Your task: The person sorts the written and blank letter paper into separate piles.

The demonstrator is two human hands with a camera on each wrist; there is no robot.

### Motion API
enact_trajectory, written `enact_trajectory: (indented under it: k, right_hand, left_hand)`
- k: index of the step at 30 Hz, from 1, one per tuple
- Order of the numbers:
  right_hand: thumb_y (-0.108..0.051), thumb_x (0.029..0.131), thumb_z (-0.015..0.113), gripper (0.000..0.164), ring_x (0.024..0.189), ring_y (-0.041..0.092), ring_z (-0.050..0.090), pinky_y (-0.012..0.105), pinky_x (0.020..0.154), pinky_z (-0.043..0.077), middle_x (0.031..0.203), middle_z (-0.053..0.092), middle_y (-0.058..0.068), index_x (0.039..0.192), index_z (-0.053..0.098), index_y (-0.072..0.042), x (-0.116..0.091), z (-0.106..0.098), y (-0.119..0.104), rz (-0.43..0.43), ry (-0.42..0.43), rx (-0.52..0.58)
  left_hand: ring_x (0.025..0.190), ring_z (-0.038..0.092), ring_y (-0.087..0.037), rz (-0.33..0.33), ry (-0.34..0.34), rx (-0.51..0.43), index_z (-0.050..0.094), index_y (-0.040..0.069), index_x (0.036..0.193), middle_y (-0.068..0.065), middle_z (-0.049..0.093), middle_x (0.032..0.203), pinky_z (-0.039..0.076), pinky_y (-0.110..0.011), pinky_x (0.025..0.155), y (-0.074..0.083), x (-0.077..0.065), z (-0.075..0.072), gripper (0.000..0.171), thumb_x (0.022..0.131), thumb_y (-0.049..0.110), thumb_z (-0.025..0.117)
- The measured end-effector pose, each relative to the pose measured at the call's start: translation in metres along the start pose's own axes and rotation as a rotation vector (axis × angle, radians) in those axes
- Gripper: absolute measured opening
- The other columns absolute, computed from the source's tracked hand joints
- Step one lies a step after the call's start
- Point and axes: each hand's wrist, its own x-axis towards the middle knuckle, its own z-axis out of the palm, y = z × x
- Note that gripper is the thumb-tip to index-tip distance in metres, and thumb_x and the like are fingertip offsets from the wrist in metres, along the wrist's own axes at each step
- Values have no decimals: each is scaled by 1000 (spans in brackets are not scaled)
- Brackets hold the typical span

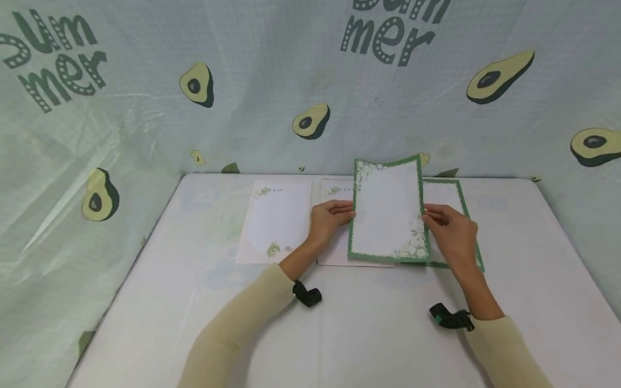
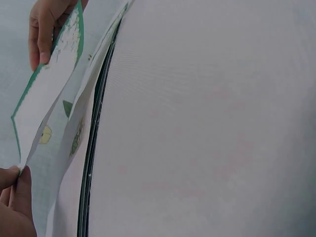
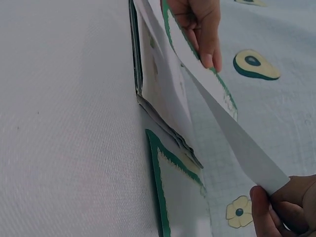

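A sheet of paper [image 1: 388,210] with a green floral border is held up above the table between both hands. My left hand [image 1: 330,218] pinches its left edge between thumb and fingers. On the opposite edge, my right hand [image 1: 453,231] pinches it the same way. Beneath lies a pinkish-white sheet [image 1: 335,250] with a small floral print, partly covered by the raised paper. Another green-bordered sheet [image 1: 448,191] lies to the right, half hidden behind the raised one and my right hand. In the right wrist view, the raised sheet [image 3: 222,118] appears nearly edge-on and slightly bent.
Left of the hands, a pale floral sheet [image 1: 276,221] lies flat on the white-covered table [image 1: 368,334]. Behind the table hangs a light cloth [image 1: 252,124] printed with avocados and lettering. Black wrist cameras sit on the left [image 1: 307,294] and right [image 1: 451,317] wrists.
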Motion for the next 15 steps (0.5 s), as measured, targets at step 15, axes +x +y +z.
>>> enact_trajectory:
  k: [15]
  right_hand:
    - [-8, 96, 72, 25, 80, -25, 50, 3, 59, 42, 100, 76, 21, 120, 74, -1, -1, -13, 1, 10, 35, -30]
  left_hand:
    - [90, 75, -15, 7, -12, -33, 74, -6, 113, -20, 75, 108, 63, -29, 82, 5, 0, 16, 25, 89, -3, 76]
